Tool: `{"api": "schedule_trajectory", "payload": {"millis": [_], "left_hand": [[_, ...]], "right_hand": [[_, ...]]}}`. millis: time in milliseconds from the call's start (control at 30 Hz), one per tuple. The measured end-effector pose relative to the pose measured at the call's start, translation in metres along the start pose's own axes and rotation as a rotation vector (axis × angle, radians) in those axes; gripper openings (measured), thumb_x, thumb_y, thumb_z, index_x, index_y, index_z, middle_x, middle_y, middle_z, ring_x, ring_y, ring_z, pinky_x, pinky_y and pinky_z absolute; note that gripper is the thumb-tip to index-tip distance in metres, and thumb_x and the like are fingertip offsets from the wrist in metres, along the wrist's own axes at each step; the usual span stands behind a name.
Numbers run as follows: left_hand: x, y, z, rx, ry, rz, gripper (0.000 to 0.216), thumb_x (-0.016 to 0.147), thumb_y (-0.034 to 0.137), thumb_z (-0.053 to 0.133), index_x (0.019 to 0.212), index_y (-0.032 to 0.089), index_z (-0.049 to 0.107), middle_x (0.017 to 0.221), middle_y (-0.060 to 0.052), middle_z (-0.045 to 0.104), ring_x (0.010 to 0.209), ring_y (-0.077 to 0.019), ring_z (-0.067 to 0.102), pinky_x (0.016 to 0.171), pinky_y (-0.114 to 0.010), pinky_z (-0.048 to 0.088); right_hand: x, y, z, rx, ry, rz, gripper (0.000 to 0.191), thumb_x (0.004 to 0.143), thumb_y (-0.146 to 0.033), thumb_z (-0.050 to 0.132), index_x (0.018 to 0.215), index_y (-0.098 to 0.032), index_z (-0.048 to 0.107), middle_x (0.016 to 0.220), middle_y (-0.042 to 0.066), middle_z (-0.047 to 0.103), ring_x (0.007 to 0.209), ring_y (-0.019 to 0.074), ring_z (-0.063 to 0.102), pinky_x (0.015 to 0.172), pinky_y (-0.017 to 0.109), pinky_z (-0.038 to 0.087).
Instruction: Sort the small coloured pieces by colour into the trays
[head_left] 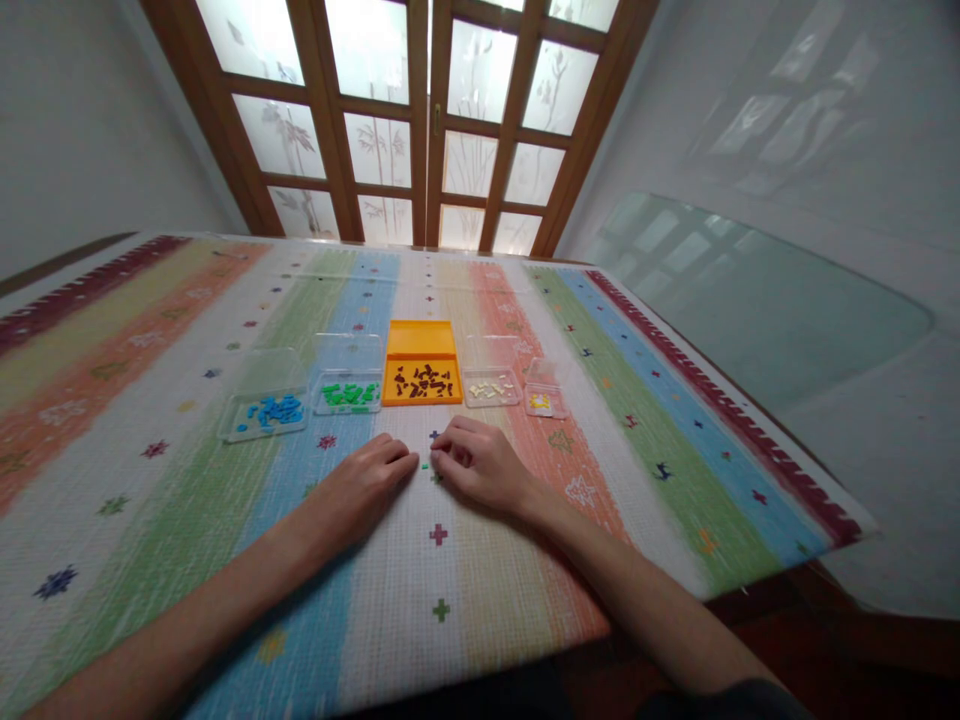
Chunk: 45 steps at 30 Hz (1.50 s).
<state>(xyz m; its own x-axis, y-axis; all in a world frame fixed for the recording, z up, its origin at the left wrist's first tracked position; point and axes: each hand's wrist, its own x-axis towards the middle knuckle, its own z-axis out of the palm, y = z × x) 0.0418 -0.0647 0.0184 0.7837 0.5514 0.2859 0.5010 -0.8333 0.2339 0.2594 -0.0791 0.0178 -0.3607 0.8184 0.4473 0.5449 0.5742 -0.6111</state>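
A tiny green piece (424,466) shows on the tablecloth in the narrow gap between my two hands. My left hand (379,470) rests on the cloth left of it, fingers curled and pressed together, tips close to the piece. From the right, my right hand (480,462) is closed in a pinch, thumb and forefinger near the same piece. Whatever either hand holds, if anything, is too small or hidden to make out. Just beyond them stands an open orange case (422,340) with dark brown small pieces (424,381) inside.
Left of the case, clear open boxes hold green pieces (351,395) and blue pieces (274,411). To its right, smaller clear boxes hold cream pieces (491,388) and yellow pieces (540,401). A striped tablecloth (630,480) covers the table; its near edge lies by my body.
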Motion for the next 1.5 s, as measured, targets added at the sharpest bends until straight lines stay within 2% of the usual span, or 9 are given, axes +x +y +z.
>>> {"api": "schedule_trajectory", "payload": {"millis": [167,633,1000,1200,1400,1500], "left_hand": [[0.0006,-0.0017,0.0004,0.021,0.011,0.024,0.026,0.098,0.008,0.044,0.096,0.014,0.069,0.087,-0.008,0.065,0.081,-0.0204,0.060,0.072,-0.032,0.053],[-0.0047,0.0023,-0.0032,0.044,-0.089,-0.034,0.028,0.092,0.002,0.044,0.101,0.012,0.068,0.093,-0.010,0.068,0.088,-0.0215,0.064,0.080,-0.035,0.057],[-0.0021,0.0005,0.0001,-0.031,-0.056,-0.120,0.036,0.098,0.015,0.037,0.093,0.016,0.073,0.093,-0.009,0.064,0.085,-0.0194,0.058,0.078,-0.034,0.054],[-0.0031,0.0011,-0.0001,-0.044,-0.042,-0.104,0.036,0.098,0.016,0.037,0.091,0.016,0.073,0.091,-0.009,0.064,0.082,-0.0198,0.058,0.076,-0.035,0.054],[-0.0038,0.0025,0.0026,-0.044,-0.012,-0.129,0.032,0.095,0.011,0.042,0.092,0.016,0.073,0.098,-0.010,0.068,0.090,-0.0212,0.063,0.081,-0.036,0.056],[-0.0040,0.0049,0.0018,-0.034,-0.010,-0.109,0.032,0.095,0.009,0.041,0.090,0.015,0.073,0.094,-0.011,0.068,0.086,-0.0215,0.062,0.078,-0.036,0.056]], "right_hand": [[0.0004,-0.0007,-0.0004,0.002,-0.009,0.001,0.013,0.088,-0.014,0.058,0.082,-0.013,0.070,0.076,0.002,0.060,0.063,0.0106,0.052,0.060,0.024,0.040],[-0.0007,-0.0015,-0.0018,-0.047,-0.066,0.017,0.012,0.089,-0.015,0.059,0.083,-0.014,0.070,0.072,0.002,0.064,0.064,0.0115,0.054,0.063,0.024,0.039],[-0.0011,-0.0010,-0.0024,-0.066,-0.109,0.038,0.013,0.090,-0.019,0.058,0.085,-0.016,0.070,0.073,0.002,0.066,0.064,0.0117,0.055,0.064,0.025,0.040],[-0.0012,-0.0009,-0.0027,-0.078,-0.119,0.044,0.013,0.090,-0.019,0.058,0.085,-0.016,0.070,0.073,0.002,0.067,0.064,0.0118,0.055,0.064,0.025,0.040],[-0.0017,0.0008,-0.0016,-0.071,-0.104,0.025,0.013,0.090,-0.019,0.058,0.086,-0.015,0.070,0.073,0.002,0.067,0.064,0.0120,0.056,0.064,0.025,0.040],[-0.0021,0.0019,-0.0010,-0.067,-0.097,0.015,0.014,0.090,-0.019,0.058,0.087,-0.014,0.071,0.074,0.004,0.068,0.065,0.0123,0.057,0.065,0.025,0.040]]}}
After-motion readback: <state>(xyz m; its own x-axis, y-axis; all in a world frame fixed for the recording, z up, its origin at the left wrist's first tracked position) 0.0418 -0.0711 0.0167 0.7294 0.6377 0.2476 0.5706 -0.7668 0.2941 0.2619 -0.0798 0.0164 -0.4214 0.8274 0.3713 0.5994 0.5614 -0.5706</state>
